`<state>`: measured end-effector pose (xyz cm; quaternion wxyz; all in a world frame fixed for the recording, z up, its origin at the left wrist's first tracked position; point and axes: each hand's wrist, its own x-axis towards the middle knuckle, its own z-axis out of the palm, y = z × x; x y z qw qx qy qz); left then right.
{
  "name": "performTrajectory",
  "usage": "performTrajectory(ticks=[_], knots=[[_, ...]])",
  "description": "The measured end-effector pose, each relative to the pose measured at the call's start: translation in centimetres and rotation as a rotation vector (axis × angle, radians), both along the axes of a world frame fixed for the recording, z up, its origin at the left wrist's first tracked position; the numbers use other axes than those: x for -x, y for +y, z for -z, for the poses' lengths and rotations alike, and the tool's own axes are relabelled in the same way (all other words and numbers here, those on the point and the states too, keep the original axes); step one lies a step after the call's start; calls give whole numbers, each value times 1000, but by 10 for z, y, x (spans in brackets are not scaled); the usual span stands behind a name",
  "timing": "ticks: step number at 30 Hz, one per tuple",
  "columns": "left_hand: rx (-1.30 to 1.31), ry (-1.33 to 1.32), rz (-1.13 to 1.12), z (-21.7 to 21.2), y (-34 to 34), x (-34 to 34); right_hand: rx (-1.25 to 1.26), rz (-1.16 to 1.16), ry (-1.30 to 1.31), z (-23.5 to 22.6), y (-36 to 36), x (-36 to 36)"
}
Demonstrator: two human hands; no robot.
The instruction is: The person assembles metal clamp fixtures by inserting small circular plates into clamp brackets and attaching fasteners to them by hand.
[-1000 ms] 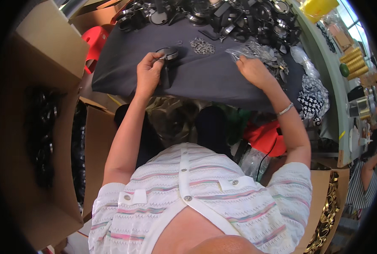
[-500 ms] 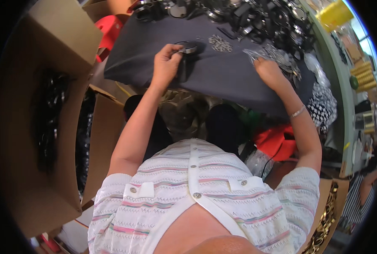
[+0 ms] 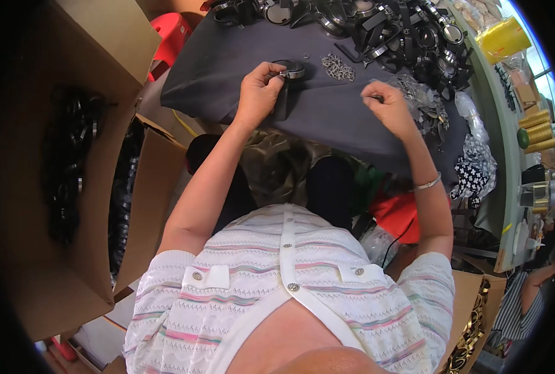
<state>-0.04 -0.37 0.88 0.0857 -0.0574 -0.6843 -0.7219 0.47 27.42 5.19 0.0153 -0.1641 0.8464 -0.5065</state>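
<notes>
Dark grey cloth covers the worktop (image 3: 327, 118), hemmed in by cardboard boxes (image 3: 72, 187) on the left that hold more dark straps.

Near the worktop's front edge, left of centre, the left hand (image 3: 259, 93) has its grip closed round a black watch (image 3: 288, 78): the round case sits at the fingertips and the strap hangs down toward the front edge. With only thumb and fingertips on the case, the watch could twist or slip, and its strap might drag off the edge into the lap.

Just right of it lies a small heap of silvery metal parts (image 3: 338, 66), close enough for a knuckle to scatter.

Further right, the right hand (image 3: 386, 106) is pinched shut, seemingly on something tiny; what it is cannot be made out. So small a piece could easily drop and vanish against the cloth or among the grey parts pile (image 3: 422, 100) beside it.

Along the far edge, a tangled pile of finished watches (image 3: 402, 28) could snag a reaching sleeve.
</notes>
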Motion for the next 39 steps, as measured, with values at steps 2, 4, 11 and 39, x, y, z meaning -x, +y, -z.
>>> performTrajectory(ticks=[2,4,11,39], knots=[[2,35,-23,3,-1,1,10,-36,-11,3,-29,-2],[40,21,-27,2,1,1,142,-41,18,9,-53,1],[41,47,-26,3,7,2,139,1,261,27,-106,21],[55,55,-17,3,3,2,287,48,370,32,-129,20]])
